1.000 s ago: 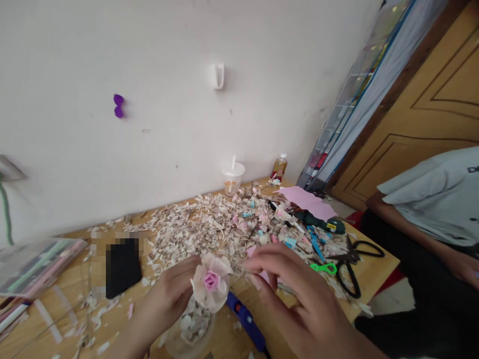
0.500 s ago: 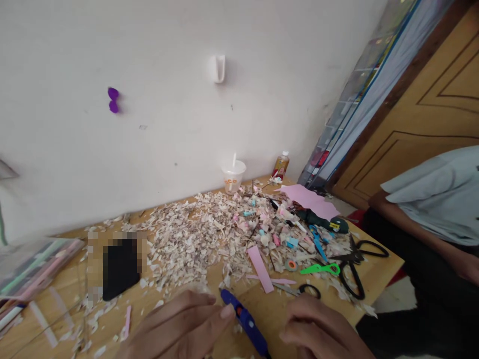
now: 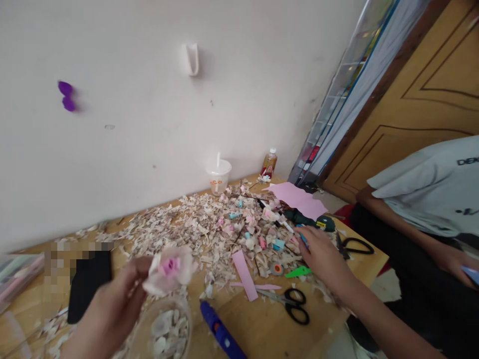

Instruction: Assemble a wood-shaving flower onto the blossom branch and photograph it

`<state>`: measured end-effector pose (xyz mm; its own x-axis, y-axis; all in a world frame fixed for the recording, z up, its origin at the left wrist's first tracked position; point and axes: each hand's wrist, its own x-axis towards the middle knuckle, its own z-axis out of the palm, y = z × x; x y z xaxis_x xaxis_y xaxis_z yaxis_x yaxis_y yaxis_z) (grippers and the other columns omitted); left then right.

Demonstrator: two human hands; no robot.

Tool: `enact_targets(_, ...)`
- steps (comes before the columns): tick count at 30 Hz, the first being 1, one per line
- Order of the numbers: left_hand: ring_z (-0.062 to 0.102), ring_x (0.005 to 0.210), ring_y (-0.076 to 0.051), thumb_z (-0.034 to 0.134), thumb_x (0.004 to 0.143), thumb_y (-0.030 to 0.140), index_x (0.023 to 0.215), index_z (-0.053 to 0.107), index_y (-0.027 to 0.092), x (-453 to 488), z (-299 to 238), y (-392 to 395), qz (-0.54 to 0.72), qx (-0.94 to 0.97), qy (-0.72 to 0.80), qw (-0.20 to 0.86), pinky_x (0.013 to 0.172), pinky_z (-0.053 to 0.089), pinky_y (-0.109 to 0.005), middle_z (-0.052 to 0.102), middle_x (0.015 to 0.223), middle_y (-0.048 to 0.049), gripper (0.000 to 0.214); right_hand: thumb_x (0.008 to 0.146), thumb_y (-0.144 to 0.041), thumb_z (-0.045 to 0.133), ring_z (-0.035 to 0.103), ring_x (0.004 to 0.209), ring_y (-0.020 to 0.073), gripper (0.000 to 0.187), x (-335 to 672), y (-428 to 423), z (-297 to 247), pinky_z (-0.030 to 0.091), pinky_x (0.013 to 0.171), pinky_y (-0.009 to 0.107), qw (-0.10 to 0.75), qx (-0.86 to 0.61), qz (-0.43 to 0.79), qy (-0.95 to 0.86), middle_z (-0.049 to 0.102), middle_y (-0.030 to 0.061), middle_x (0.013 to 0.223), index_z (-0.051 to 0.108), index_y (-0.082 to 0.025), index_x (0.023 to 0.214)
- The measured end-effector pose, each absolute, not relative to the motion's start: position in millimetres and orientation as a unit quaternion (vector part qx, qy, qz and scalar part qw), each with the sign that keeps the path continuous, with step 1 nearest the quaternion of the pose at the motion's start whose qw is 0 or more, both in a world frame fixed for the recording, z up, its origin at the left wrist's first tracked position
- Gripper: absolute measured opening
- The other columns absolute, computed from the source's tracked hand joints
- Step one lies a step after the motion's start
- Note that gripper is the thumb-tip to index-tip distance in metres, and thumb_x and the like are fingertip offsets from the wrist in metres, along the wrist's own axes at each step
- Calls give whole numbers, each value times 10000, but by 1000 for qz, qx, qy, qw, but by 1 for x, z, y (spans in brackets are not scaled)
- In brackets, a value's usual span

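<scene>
My left hand (image 3: 108,304) holds up a small flower (image 3: 169,269) with pale petals and a pink centre, above a clear cup of petal pieces (image 3: 164,329). My right hand (image 3: 324,254) reaches out to the right over the scrap pile, its fingers at blue-handled scissors (image 3: 302,237) beside green scissors (image 3: 299,272). Whether the fingers grip anything is unclear. A blue glue gun (image 3: 220,333) lies on the wooden table (image 3: 269,329) in front of me.
Pale paper scraps (image 3: 187,232) cover the table's middle. Black scissors (image 3: 295,304), a pink strip (image 3: 244,268), a tape roll (image 3: 277,269), pink paper (image 3: 297,198), a plastic cup (image 3: 218,177) and a bottle (image 3: 269,162) lie around. Another person (image 3: 426,199) sits at the right.
My left hand has raised the flower back into view at the left. My right hand has moved from near me out to the right, onto the scissors area. The view has shifted right.
</scene>
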<state>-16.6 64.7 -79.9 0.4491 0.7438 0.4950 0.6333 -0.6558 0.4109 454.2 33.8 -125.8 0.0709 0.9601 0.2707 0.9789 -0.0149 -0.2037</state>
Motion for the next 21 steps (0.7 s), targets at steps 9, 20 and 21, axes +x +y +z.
enact_targets(9,706,923,-293,453,858,738,759,670,239,-25,-118,175,285,791,538,57,916,515,-431,765,880,-97,553,984,-336,659,620,1193,273,316,466,151,-113,521,1006,510,-14,-639,-33,-768,620,105,1339,635,-174,1254)
enact_targets(20,666,1082,-238,632,971,378,1187,651,163,-28,-159,183,179,776,591,126,939,556,-471,675,1219,-88,306,982,-342,664,646,1142,263,345,464,170,-108,555,957,482,-69,-593,-4,-802,627,111,1316,620,-161,1272)
enact_targets(21,663,1090,-241,639,969,367,1221,638,168,-28,-160,184,172,772,597,134,930,564,-469,660,1253,-92,321,979,-342,668,650,1132,261,345,464,171,-108,558,951,475,-68,-594,3,-801,632,115,1303,624,-153,1264)
